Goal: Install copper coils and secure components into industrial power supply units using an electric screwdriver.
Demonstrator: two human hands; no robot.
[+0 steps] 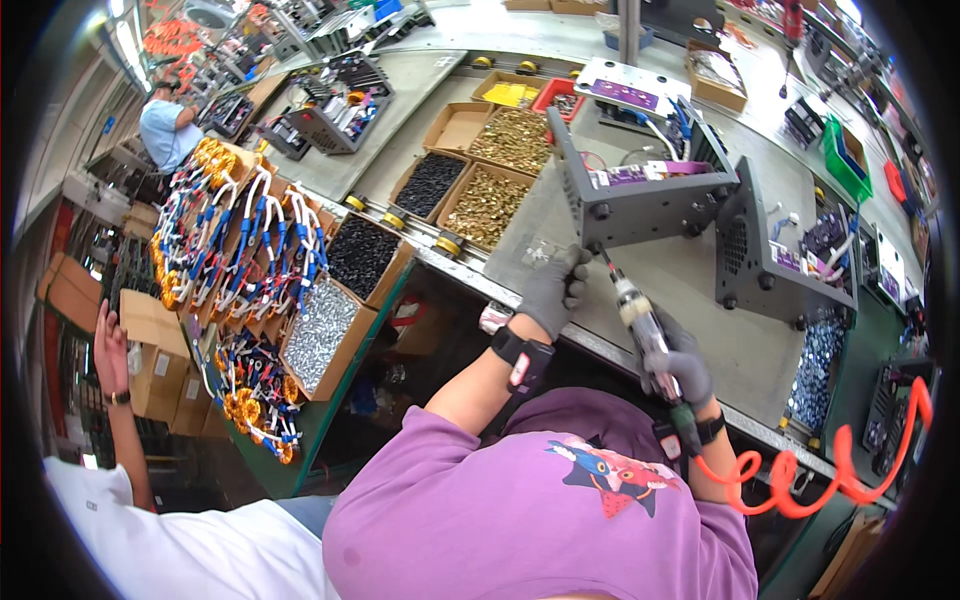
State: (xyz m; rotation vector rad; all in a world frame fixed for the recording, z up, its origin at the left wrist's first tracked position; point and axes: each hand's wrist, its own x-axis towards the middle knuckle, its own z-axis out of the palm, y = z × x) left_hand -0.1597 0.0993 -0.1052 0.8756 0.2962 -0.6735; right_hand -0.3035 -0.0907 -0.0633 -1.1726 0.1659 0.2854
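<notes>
My right hand (680,362), in a grey glove, is wrapped round a power screwdriver (636,310). The screwdriver's bit points up and away, to the underside of a dark grey metal housing (650,218), near one of its round black feet (601,211). Close beside the bit is my left hand (556,292), also gloved, its fingers curled in at the housing's near edge. Whatever those fingers pinch is hidden. The housing stands tilted on the bench, with purple-labelled parts and wires inside. A coiled orange hose (770,490) trails from the screwdriver's rear end.
A second grey housing (775,278) touches the first on the right. To the left stand boxes of brass-coloured fittings (487,205), black parts (362,252) and silver screws (320,335). Wire harnesses (250,230) lie beyond. A person's raised hand (110,350) is at far left.
</notes>
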